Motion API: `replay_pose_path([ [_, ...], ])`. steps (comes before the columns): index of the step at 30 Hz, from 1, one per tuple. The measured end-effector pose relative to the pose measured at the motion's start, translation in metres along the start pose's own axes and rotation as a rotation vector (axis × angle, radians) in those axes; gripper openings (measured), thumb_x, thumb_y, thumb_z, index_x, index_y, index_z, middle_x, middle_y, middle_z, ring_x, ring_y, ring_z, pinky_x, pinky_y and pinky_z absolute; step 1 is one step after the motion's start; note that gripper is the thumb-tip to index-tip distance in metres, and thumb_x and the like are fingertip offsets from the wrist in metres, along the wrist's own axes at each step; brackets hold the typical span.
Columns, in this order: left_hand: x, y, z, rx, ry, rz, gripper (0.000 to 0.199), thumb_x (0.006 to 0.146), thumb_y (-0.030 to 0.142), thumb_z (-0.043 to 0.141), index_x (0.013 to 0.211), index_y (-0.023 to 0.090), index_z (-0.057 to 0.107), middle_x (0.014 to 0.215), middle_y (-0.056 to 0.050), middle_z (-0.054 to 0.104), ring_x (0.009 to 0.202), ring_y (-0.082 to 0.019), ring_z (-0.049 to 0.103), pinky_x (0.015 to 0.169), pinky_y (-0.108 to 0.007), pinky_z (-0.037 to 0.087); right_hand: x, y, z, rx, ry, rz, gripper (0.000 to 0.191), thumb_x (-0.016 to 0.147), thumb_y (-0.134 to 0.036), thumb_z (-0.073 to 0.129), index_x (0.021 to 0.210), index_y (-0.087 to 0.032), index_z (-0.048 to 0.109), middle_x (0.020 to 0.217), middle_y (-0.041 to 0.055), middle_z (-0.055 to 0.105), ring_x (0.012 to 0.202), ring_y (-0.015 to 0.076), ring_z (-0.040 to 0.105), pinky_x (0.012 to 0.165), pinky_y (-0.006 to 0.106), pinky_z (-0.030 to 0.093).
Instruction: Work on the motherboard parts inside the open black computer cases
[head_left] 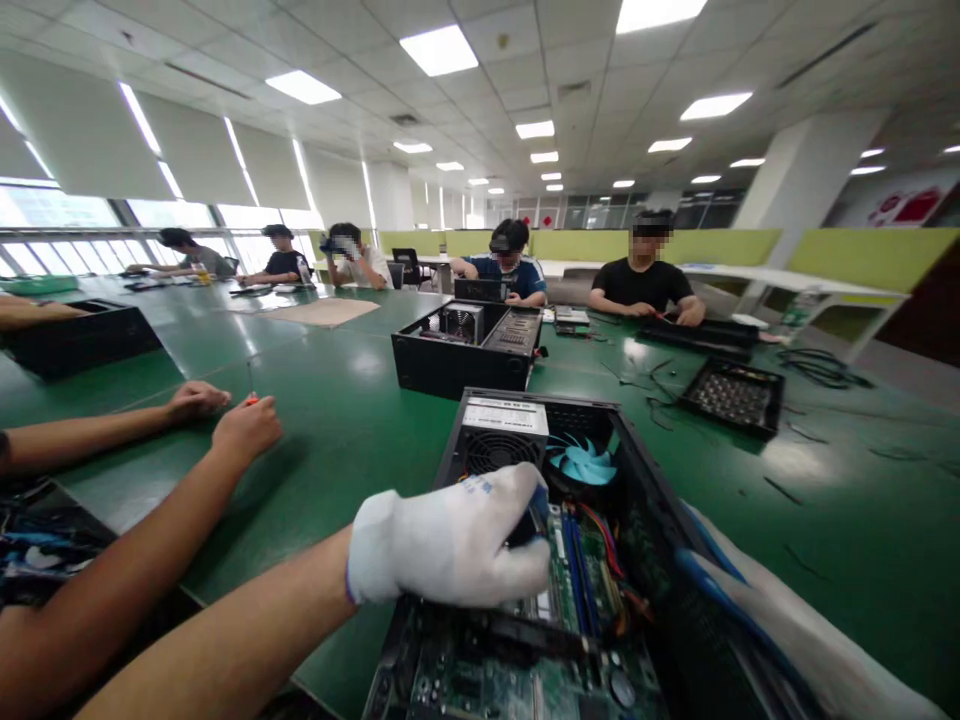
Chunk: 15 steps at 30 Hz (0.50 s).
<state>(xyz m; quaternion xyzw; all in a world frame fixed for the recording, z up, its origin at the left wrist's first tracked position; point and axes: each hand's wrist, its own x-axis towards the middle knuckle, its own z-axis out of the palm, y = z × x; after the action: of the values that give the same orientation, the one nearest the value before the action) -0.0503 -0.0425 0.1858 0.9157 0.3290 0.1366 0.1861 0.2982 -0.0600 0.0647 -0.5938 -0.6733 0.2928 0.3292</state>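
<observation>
Left hand: the white-gloved left hand (480, 540) is hovering low over the circuit board (589, 585), its fingers and thumb bending about a dark part (528, 528); whether it is gripping that part, one cannot tell.
Right hand: the gloved right hand (780, 610), with blue on its palm side, is lying along the outside of the case wall; whether it is clasping the edge, one cannot tell.
Open case: the black computer case (654, 500) is sitting between the two hands on the green bench (337, 430).
Power supply: the labelled power supply (506, 415) is sitting just beyond the left hand.
Fan: the light-blue fan (583, 462) is standing beyond the left hand, to the right of the power supply.
Slots and wiring: the blue slots (577, 560) and coloured wires (606, 530) are lying just right of the left hand.
Second case: another black case (465, 365) is standing farther out, beyond both hands.
Tray: a shallow black tray (724, 420) is lying beyond the right hand, near loose cables (825, 368).
Neighbour: left of the left hand, a co-worker's hand (247, 430) is holding a red-handled tool (251, 399).
</observation>
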Motion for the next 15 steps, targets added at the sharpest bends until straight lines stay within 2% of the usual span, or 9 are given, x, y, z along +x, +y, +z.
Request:
replay_pose_path([
  [4, -0.043, 0.020, -0.001, -0.054, 0.108, -0.041, 0.018, 0.091, 0.026, 0.055, 0.109, 0.023, 0.052, 0.094, -0.001, 0.067, 0.076, -0.016, 0.062, 0.068, -0.028, 0.051, 0.009, -0.024, 0.016, 0.048, -0.066, 0.085, 0.091, 0.091, -0.072, 0.051, 0.167, -0.028, 0.026, 0.171, 0.0019, 0.030, 0.156, 0.0340, 0.029, 0.129, 0.050, 0.020],
  [6, -0.067, 0.009, -0.018, -0.012, 0.196, -0.038, 0.017, 0.092, 0.028, 0.053, 0.109, 0.026, 0.057, 0.090, 0.000, 0.066, 0.074, -0.015, 0.062, 0.064, -0.029, 0.050, 0.017, -0.044, 0.030, 0.049, -0.111, 0.031, 0.091, 0.093, -0.071, 0.051, 0.168, -0.029, 0.023, 0.172, 0.0024, 0.029, 0.157, 0.0332, 0.028, 0.130, 0.050, 0.020],
  [7, -0.081, -0.006, -0.033, 0.010, 0.247, -0.028, 0.016, 0.094, 0.032, 0.051, 0.107, 0.027, 0.059, 0.087, 0.000, 0.065, 0.074, -0.016, 0.063, 0.062, -0.029, 0.050, 0.023, -0.056, 0.038, 0.058, -0.134, -0.012, 0.090, 0.094, -0.070, 0.050, 0.169, -0.028, 0.021, 0.172, 0.0033, 0.029, 0.157, 0.0331, 0.028, 0.129, 0.050, 0.022],
  [9, -0.111, -0.053, -0.073, 0.044, 0.337, -0.035, 0.026, 0.099, 0.042, 0.040, 0.095, 0.028, 0.063, 0.077, 0.000, 0.058, 0.075, -0.018, 0.062, 0.058, -0.030, 0.048, 0.039, -0.079, 0.058, 0.070, -0.166, -0.082, 0.091, 0.095, -0.069, 0.051, 0.169, -0.025, 0.019, 0.172, 0.0067, 0.030, 0.157, 0.0332, 0.028, 0.130, 0.052, 0.022],
  [11, -0.134, -0.101, -0.108, 0.148, 0.507, 0.020, 0.035, 0.098, 0.050, 0.038, 0.085, 0.030, 0.064, 0.071, 0.000, 0.054, 0.074, -0.019, 0.063, 0.055, -0.029, 0.048, 0.060, -0.102, 0.081, 0.075, -0.181, -0.122, 0.093, 0.095, -0.070, 0.051, 0.168, -0.022, 0.021, 0.171, 0.0103, 0.031, 0.157, 0.0335, 0.027, 0.130, 0.054, 0.017],
  [12, -0.139, -0.117, -0.115, 0.205, 0.653, 0.011, 0.035, 0.096, 0.052, 0.039, 0.083, 0.031, 0.063, 0.071, 0.000, 0.053, 0.075, -0.020, 0.063, 0.055, -0.029, 0.048, 0.072, -0.113, 0.094, 0.096, -0.191, -0.144, 0.093, 0.095, -0.070, 0.052, 0.168, -0.021, 0.022, 0.169, 0.0121, 0.034, 0.156, 0.0342, 0.029, 0.130, 0.055, 0.018],
  [13, -0.139, -0.125, -0.111, 0.236, 0.732, 0.001, 0.033, 0.096, 0.052, 0.041, 0.084, 0.031, 0.064, 0.073, 0.000, 0.055, 0.076, -0.019, 0.063, 0.055, -0.029, 0.048, 0.086, -0.124, 0.108, 0.117, -0.205, -0.178, 0.093, 0.095, -0.069, 0.052, 0.168, -0.020, 0.023, 0.168, 0.0135, 0.037, 0.155, 0.0344, 0.032, 0.130, 0.054, 0.019],
  [14, -0.132, -0.122, -0.096, 0.228, 0.679, -0.014, 0.032, 0.095, 0.052, 0.042, 0.087, 0.032, 0.065, 0.075, 0.001, 0.057, 0.078, -0.019, 0.064, 0.055, -0.028, 0.049, 0.100, -0.134, 0.122, 0.132, -0.225, -0.214, 0.093, 0.096, -0.070, 0.051, 0.168, -0.018, 0.023, 0.167, 0.0147, 0.038, 0.154, 0.0342, 0.035, 0.129, 0.053, 0.021],
  [15, -0.121, -0.112, -0.071, 0.201, 0.603, -0.043, 0.031, 0.096, 0.051, 0.042, 0.089, 0.032, 0.066, 0.077, 0.001, 0.059, 0.079, -0.019, 0.066, 0.056, -0.028, 0.050, 0.115, -0.144, 0.136, 0.143, -0.242, -0.248, 0.093, 0.096, -0.070, 0.050, 0.167, -0.016, 0.023, 0.166, 0.0160, 0.040, 0.152, 0.0338, 0.038, 0.129, 0.051, 0.022],
])
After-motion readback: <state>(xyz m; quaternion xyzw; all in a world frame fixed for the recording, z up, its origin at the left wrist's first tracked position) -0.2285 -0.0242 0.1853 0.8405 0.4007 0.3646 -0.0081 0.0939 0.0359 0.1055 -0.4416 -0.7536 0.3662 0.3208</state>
